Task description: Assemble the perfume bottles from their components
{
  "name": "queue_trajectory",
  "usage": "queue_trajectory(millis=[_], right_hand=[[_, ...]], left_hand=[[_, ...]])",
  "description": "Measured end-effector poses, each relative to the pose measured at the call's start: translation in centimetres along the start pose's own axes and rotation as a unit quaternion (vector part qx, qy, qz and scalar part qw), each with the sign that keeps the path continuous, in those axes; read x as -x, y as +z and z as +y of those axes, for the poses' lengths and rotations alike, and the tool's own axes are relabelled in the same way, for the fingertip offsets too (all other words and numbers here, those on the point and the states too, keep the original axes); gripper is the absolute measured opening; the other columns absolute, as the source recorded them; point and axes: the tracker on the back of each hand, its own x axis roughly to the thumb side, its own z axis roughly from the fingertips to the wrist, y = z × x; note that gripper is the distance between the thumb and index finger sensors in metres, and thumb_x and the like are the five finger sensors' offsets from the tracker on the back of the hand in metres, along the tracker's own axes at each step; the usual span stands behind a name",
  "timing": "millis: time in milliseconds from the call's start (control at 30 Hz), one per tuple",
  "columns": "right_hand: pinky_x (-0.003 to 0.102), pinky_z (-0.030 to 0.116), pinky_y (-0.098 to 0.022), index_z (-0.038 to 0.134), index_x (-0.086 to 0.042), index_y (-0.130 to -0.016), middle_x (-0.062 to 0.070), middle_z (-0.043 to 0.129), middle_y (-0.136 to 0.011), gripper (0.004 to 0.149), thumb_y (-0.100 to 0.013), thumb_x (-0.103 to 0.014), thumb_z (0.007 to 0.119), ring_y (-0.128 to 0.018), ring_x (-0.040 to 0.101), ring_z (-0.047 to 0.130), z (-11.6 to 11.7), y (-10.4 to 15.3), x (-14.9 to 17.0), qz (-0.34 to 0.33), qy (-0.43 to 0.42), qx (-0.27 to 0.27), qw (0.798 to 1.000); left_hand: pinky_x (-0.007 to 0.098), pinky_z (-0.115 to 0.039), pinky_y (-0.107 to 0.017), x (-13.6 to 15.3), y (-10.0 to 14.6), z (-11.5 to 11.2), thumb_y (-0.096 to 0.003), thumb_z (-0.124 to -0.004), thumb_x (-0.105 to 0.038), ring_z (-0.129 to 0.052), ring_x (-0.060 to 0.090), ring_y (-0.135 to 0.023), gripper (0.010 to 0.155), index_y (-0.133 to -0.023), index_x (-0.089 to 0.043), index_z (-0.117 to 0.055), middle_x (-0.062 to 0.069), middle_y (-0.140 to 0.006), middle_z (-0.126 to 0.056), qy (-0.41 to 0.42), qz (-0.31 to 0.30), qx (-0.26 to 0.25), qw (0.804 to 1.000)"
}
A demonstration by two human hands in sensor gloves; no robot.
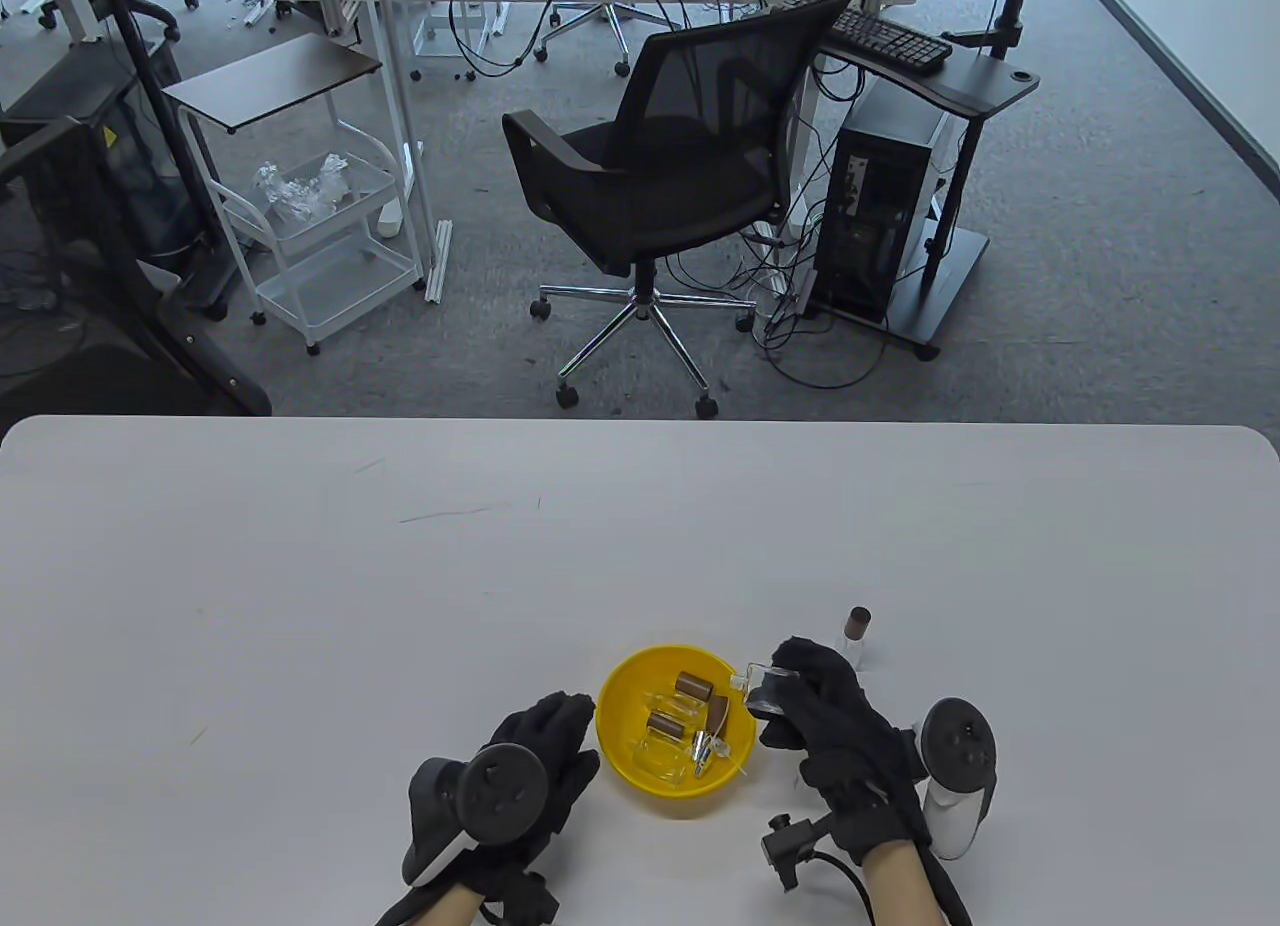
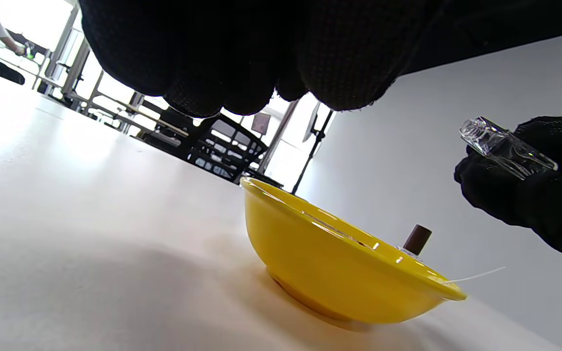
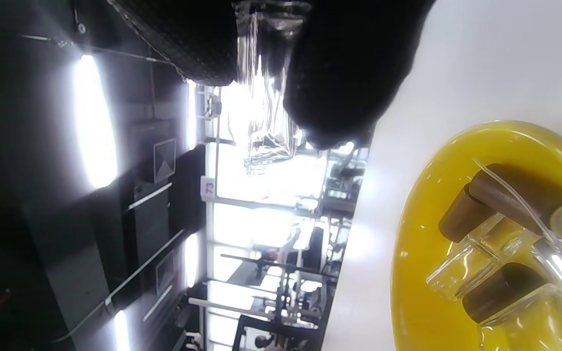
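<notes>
One clear glass bottle [image 1: 762, 688] pinched by right hand [image 1: 825, 721]; round yellow bowl [image 1: 625, 756].

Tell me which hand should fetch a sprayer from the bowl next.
Left. The left hand is free beside the yellow bowl; the right hand already grips a clear glass bottle.

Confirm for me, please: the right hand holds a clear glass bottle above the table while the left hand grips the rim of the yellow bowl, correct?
Not quite. The left hand grips nothing; the table view shows it beside the round yellow plastic bowl. The right hand does hold the clear glass bottle above the white table.
</notes>
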Motion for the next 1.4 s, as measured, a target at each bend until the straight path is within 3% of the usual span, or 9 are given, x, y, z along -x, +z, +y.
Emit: queue_trajectory(millis=[333,667,867,1133,1400], right_hand=[[0.034,0.087,-0.044,0.056,-0.006,-0.105,0.022,0.074,-0.096,0.047,-0.063,-0.024,0.070,-0.068,0.042,0.091,-0.6,0.2,0.1,0.010,-0.039,0.011,0.999],[0.035,0.085,-0.046,0.054,-0.007,-0.106,0.021,0.072,-0.097,0.047,-0.065,-0.025,0.067,-0.070,0.042,0.089,-1.4,0.2,0.2,0.019,-0.078,0.013,0.997],[0.035,0.084,-0.047,0.054,-0.007,-0.106,0.021,0.072,-0.097,0.046,-0.065,-0.025,0.066,-0.070,0.042,0.088,-1.7,0.2,0.3,0.023,-0.093,0.014,0.995],[0.036,0.084,-0.047,0.054,-0.006,-0.106,0.021,0.072,-0.097,0.046,-0.066,-0.026,0.065,-0.070,0.042,0.088,-1.5,0.2,0.2,0.025,-0.097,0.005,0.995],[0.036,0.084,-0.047,0.053,-0.006,-0.106,0.021,0.071,-0.098,0.046,-0.066,-0.026,0.065,-0.071,0.043,0.087,-1.3,0.3,0.4,0.034,-0.101,0.000,0.994]], left_hand=[[0.048,-0.077,-0.062,-4.1,-1.4,-1.4,-0.0517,-0.080,-0.039,-0.087,0.035,-0.086,0.054,-0.103,-0.024,-0.075,0.009,-0.100,-0.084,-0.070,-0.053,0.034,0.996],[0.041,-0.086,-0.052,-7.4,-4.8,-2.7,-0.0483,-0.086,-0.036,-0.099,0.027,-0.069,0.047,-0.094,-0.027,-0.085,0.003,-0.087,-0.097,-0.121,-0.040,0.085,0.988],[0.042,-0.084,-0.052,-9.0,-6.4,-4.4,-0.0465,-0.088,-0.040,-0.097,0.026,-0.067,0.048,-0.092,-0.025,-0.086,0.002,-0.080,-0.097,-0.177,-0.021,0.106,0.978],[0.042,-0.083,-0.051,-9.5,-7.1,-7.0,-0.0457,-0.089,-0.043,-0.096,0.027,-0.065,0.050,-0.092,-0.026,-0.087,0.002,-0.080,-0.097,-0.235,-0.020,0.121,0.964],[0.043,-0.082,-0.054,-9.8,-7.6,-7.7,-0.0463,-0.088,-0.045,-0.094,0.028,-0.069,0.050,-0.093,-0.028,-0.086,0.001,-0.083,-0.093,-0.256,-0.005,0.134,0.957]])
